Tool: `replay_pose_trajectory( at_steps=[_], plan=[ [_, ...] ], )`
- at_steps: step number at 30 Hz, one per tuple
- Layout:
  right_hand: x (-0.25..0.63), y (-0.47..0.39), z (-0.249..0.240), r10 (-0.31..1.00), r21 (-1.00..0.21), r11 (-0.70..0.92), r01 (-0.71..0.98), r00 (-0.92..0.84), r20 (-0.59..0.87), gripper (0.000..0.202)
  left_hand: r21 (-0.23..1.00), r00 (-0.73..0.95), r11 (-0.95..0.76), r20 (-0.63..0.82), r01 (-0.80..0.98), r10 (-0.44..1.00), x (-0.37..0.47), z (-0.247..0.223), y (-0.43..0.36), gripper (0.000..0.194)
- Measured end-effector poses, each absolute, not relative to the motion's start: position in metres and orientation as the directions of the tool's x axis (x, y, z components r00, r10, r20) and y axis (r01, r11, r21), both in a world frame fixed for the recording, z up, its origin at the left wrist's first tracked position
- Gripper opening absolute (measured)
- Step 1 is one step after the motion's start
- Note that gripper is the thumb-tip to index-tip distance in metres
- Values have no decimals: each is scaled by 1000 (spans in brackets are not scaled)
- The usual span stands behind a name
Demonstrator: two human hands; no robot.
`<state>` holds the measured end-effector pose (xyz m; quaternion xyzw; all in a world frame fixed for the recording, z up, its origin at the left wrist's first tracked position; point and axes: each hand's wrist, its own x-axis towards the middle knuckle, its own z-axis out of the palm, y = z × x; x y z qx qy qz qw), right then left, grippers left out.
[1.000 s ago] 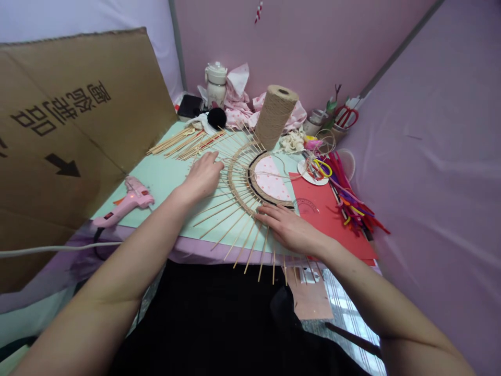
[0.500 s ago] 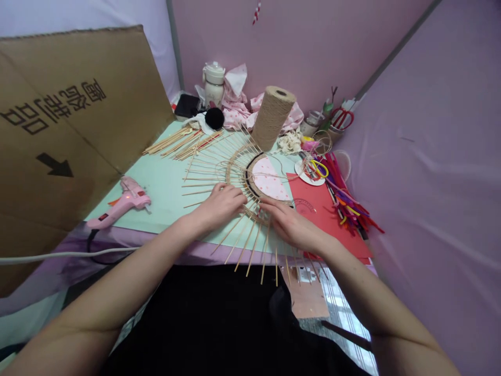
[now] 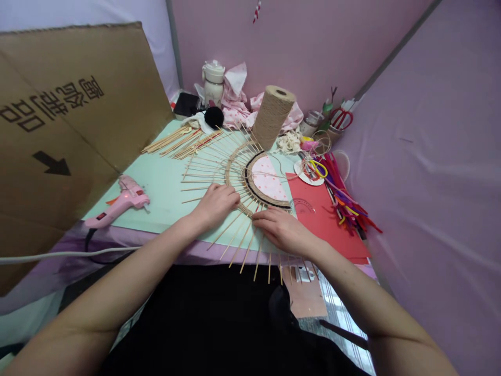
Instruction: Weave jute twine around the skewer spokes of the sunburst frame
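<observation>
- Two hands now on the same low bit of the tan ring (image 3: pixel 245 210), close together but not touching.
- Left hand (image 3: pixel 219 204): come down from the far left sticks to the ring, fingers bent and close. Cannot tell if pinching the twine or just pressing.
- Right hand (image 3: pixel 284 230): only shifted a little, fingertips laid over the ring (palm side hidden). Cannot tell if this grip is tight.
- Between both hands: a short piece of ring, easy to see now.
- Stick fan (image 3: pixel 256 194): on the green counter (image 3: pixel 160 209), in front of the twine roll (image 3: pixel 273 117), near stick ends poking past the edge.
- Meaning, at a guess: care now for one small spot, with both hands helping there.
- No hand on the spotted pink cloth (image 3: pixel 270 180) or the pink glue gun (image 3: pixel 123 203) off to the left.
</observation>
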<state>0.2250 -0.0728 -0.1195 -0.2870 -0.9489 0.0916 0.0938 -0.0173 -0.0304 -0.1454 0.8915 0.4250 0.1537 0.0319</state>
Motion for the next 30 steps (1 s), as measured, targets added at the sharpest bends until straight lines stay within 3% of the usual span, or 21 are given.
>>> replay_pose_trajectory(
  at_steps=[9,13,21,30],
  plan=[
    [209,-73,-121,635,-22,773,635,-771,60,32,262,566,-612,235,746,791,-33,-134,-39,15],
    [206,-72,-123,652,-25,758,652,-757,50,30,195,571,-620,257,760,780,-42,-133,-44,16],
    [205,-73,-122,661,-45,750,660,-749,35,30,-54,636,-648,266,760,724,-64,-111,-80,20],
    [205,-72,-122,665,-51,746,664,-747,14,33,-86,675,-680,264,728,689,-78,-117,-101,22]
  ],
)
